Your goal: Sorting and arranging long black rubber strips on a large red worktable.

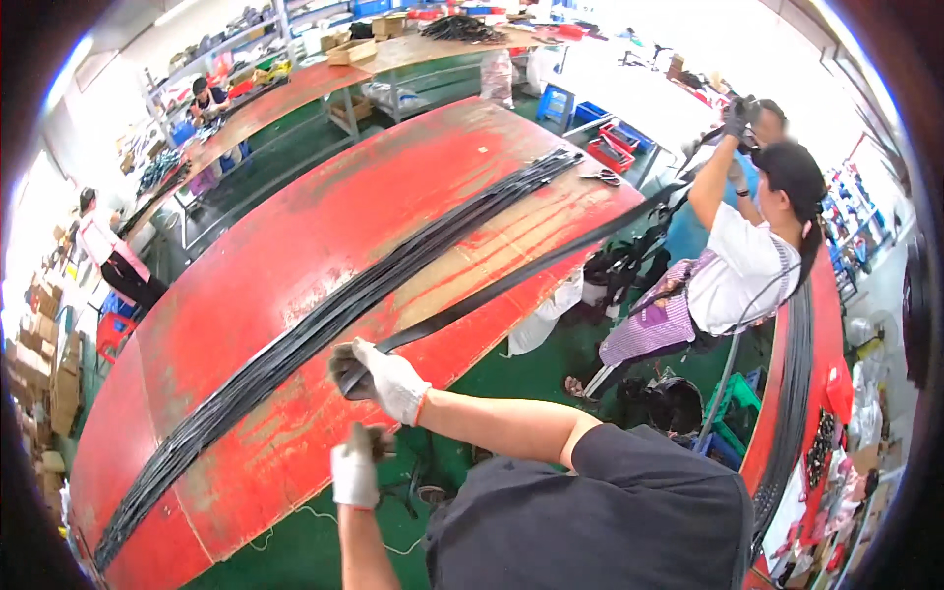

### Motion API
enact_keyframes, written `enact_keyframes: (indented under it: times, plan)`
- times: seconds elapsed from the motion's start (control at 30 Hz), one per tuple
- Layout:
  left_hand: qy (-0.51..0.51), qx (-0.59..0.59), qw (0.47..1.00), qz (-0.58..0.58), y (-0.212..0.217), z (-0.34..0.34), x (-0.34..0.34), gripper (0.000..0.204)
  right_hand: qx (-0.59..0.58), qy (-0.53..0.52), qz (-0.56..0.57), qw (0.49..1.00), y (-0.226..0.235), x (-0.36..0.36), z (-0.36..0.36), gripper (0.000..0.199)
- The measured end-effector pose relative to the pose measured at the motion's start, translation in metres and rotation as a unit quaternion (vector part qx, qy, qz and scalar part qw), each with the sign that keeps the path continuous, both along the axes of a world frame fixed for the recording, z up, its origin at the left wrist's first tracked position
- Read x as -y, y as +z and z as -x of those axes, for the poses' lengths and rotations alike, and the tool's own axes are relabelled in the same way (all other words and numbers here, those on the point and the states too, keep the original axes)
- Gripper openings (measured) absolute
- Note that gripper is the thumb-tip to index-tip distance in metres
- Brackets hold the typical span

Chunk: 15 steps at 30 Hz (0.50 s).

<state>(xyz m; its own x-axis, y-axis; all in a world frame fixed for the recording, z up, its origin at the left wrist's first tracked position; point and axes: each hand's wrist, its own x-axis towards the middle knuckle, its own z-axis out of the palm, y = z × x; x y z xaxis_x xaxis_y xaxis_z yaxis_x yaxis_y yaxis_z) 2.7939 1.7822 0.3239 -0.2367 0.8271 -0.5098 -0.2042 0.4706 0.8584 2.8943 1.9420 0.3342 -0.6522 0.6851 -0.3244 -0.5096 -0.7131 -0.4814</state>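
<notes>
My right hand [382, 379], in a white glove with dark grey fingers, is closed around the end of a long black strap [492, 292]. The strap runs up to the right, across the red table's edge, toward a co-worker's raised gloved hands [737, 123]. Lower down, my left hand [359, 467] wears the same kind of glove. Its fingers look partly bent and apart, slightly blurred, with nothing visible in them. A long bundle of black straps [324, 313] lies lengthwise on the red table [265, 246], beyond both hands. Scissors [601, 178] rest near its far right end.
The co-worker [737, 265] in a white shirt and purple apron stands at the right; another person is partly hidden behind. More black straps [790, 393] lie on a red bench at the right. Green crates [733, 408] stand on the floor. Two people work at the far left.
</notes>
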Motion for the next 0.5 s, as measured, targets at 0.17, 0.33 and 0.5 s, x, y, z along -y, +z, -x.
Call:
enact_keyframes:
  times: [0.17, 0.33, 0.5]
  plan:
    - [0.017, 0.466, 0.822, -0.327, -0.016, -0.061, -0.041, 0.087, 0.035, -0.012, -0.094, 0.995, 0.043, 0.042, 0.003, 0.040]
    - [0.170, 0.397, 0.785, -0.444, -0.014, -0.044, -0.067, 0.060, 0.036, 0.024, -0.099, 0.994, 0.048, 0.030, -0.003, 0.039]
    - [0.242, 0.319, 0.807, -0.434, 0.003, 0.001, -0.057, 0.048, 0.024, 0.045, -0.121, 0.991, 0.045, 0.040, 0.000, 0.039]
